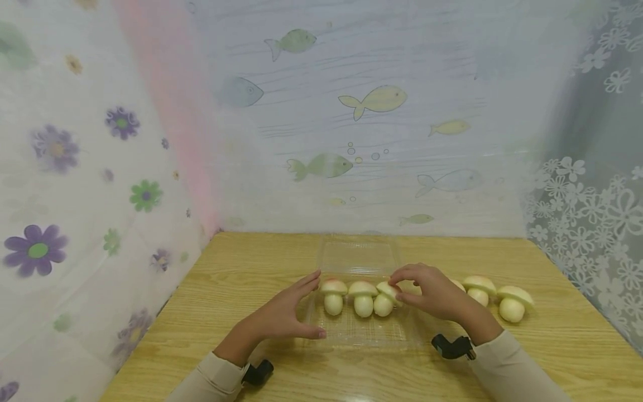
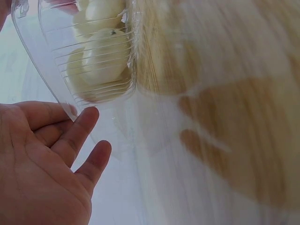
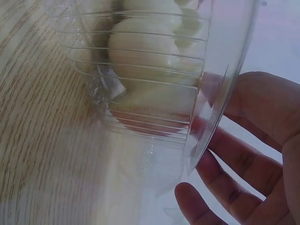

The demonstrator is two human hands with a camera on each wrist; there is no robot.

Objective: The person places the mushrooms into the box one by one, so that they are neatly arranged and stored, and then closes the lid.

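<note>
A clear plastic clamshell box [image 1: 346,333] lies opened on the table, its lid [image 1: 359,254] folded back behind it. In its base sit three mushroom-shaped pieces with round cream stems and pale green, red-tinged caps: a left one [image 1: 334,301], a middle one [image 1: 363,300] and a tilted right one [image 1: 384,304]. My right hand [image 1: 436,291] reaches over the box's right rim, thumb and index finger pinching the right piece's cap. At the left rim, my left hand [image 1: 279,312] spreads thumb and fingers apart; fingertips are right at the edge in the left wrist view.
More mushroom-shaped pieces stand on the table to the right of the box, including one at the far right [image 1: 512,304]; another is partly hidden behind my right hand. The wooden table [image 1: 241,262] meets a fish-patterned curtain [image 1: 301,206] at the back.
</note>
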